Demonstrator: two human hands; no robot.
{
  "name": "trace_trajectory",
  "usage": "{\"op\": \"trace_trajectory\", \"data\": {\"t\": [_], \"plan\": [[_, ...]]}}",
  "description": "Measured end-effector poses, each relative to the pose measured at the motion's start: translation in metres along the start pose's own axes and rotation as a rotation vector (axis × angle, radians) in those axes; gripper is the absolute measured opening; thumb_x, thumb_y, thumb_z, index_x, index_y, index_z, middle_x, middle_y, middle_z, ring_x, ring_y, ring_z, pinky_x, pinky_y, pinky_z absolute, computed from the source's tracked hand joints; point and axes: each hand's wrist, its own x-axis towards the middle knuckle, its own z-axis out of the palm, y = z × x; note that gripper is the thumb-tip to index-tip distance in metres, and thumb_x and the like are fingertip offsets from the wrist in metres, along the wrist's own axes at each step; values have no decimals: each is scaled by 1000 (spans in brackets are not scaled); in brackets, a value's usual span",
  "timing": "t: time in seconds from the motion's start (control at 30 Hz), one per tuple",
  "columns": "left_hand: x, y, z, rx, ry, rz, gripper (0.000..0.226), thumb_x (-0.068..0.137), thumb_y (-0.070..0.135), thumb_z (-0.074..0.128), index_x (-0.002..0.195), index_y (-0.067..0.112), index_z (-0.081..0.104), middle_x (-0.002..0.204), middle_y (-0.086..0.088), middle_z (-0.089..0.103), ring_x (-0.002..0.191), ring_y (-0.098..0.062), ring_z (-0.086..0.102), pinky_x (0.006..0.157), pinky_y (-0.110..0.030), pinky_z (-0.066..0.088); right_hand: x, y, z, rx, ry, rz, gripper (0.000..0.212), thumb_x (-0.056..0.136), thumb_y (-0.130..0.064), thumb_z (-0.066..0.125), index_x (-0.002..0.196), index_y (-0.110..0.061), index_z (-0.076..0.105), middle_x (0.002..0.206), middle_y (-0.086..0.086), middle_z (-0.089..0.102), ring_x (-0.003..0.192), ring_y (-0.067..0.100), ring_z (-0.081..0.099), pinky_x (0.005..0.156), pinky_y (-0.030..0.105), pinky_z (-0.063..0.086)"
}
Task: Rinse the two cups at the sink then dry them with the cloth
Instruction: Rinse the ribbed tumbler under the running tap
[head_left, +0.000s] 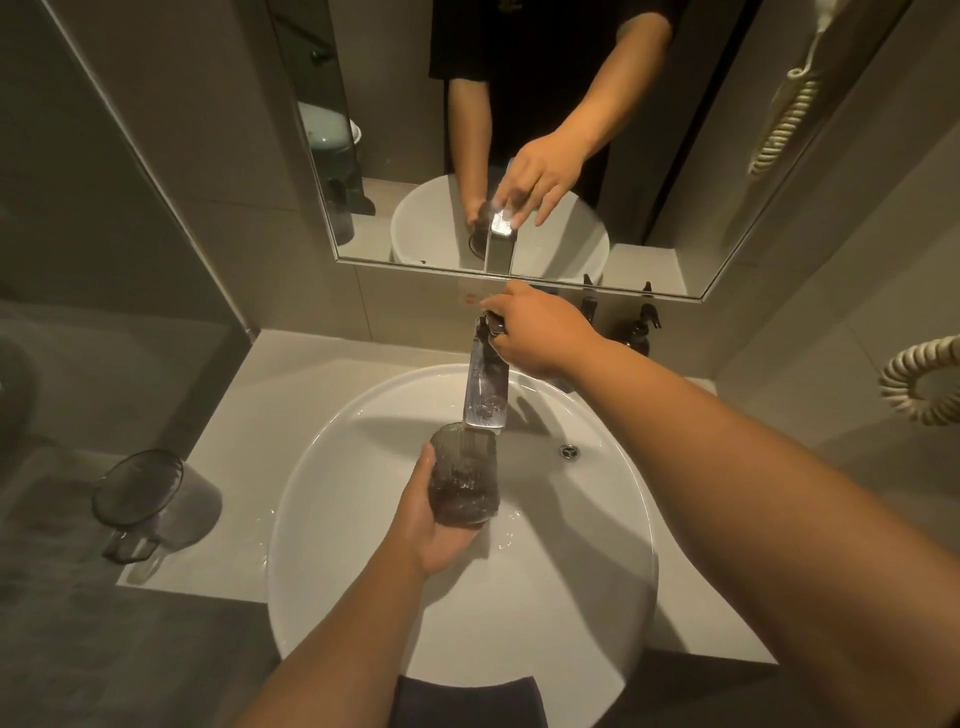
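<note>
Left hand (436, 525) over the middle of the white sink (332, 499), fingers curled under and around a dark ribbed cup (464, 480), tilted, mouth toward twelve o'clock, right under the faucet (485, 384) spout with water running in. Right hand (540, 332) at twelve o'clock on the faucet handle, fingers bent over it. Second cup (156, 499), clear grey with a handle, lying on its side on the worktop (291, 374) at nine o'clock of the sink. Dark cloth (467, 699) draped at the sink's six o'clock rim. Mirror (519, 130) above, two pump bottles (636, 330) at one o'clock.
</note>
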Motion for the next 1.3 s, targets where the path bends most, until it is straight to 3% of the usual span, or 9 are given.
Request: {"op": "trace_trajectory", "data": {"t": [0.17, 0.27, 0.43, 0.67, 0.87, 1.03, 1.17, 1.23, 1.3], "plan": [[-1, 8, -4, -8, 22, 11, 63, 76, 43, 64, 127, 7, 61, 111, -21, 65, 93, -35, 61, 86, -42, 46, -1, 0, 0, 7, 6, 23, 32, 88, -20, 47, 118, -16, 59, 110, 6, 50, 91, 30, 56, 78, 42, 51], [0, 10, -4, -14, 8, -3, 61, 83, 51, 61, 124, 6, 64, 113, -18, 68, 94, -33, 65, 96, -44, 45, -1, -1, 0, 6, 4, 24, 33, 88, -19, 47, 118, -16, 59, 111, 6, 51, 91, 30, 56, 78, 43, 51], [-1, 9, 2, -2, 10, 35, 61, 80, 50, 63, 122, 7, 66, 108, -18, 72, 95, -32, 67, 89, -44, 50, -1, -2, 0, 2, 3, 21, 36, 89, -20, 48, 124, -17, 57, 117, 7, 51, 96, 30, 57, 80, 43, 51], [11, 11, 12, -6, 107, 77, 52, 95, 50, 53, 127, 11, 65, 111, -12, 73, 90, -27, 72, 109, -43, 40, 0, 0, 2, -6, 9, 13, 37, 90, -21, 48, 126, -20, 55, 120, 6, 50, 94, 31, 57, 75, 38, 48], [13, 2, 22, 108, 159, 83, 46, 93, 54, 56, 122, 19, 66, 114, -9, 74, 100, -30, 69, 86, -39, 51, -2, -1, 1, -16, 2, 5, 32, 90, -21, 48, 120, -18, 56, 115, 7, 49, 89, 30, 55, 69, 36, 43], [10, 0, 14, 277, 117, 215, 43, 94, 40, 63, 130, 16, 58, 123, -14, 70, 112, -33, 67, 90, -50, 56, -9, -5, 1, -189, 58, -52, 30, 91, -22, 46, 118, -13, 54, 115, 11, 50, 77, 30, 53, 67, 36, 32], [-8, 8, -3, 507, 171, 385, 52, 87, 25, 73, 131, 14, 48, 123, -15, 66, 112, -33, 66, 95, -54, 54, -23, -6, 30, -230, 168, -85, 37, 91, -17, 44, 126, -9, 50, 117, 14, 52, 95, 35, 56, 81, 41, 38], [-21, 13, -11, 615, 171, 409, 73, 76, 33, 79, 138, 17, 44, 128, -11, 64, 113, -27, 66, 95, -49, 56, -23, -6, 36, -190, 203, -61, 37, 90, -15, 45, 126, -11, 50, 118, 12, 53, 100, 33, 55, 90, 42, 39], [-36, 19, -14, 776, 175, 447, 74, 80, 30, 78, 142, 21, 40, 130, -5, 62, 113, -16, 65, 89, -33, 57, -23, -5, 37, -176, 208, -55, 38, 88, -15, 47, 126, -12, 50, 120, 11, 52, 103, 32, 55, 95, 42, 37]]}}
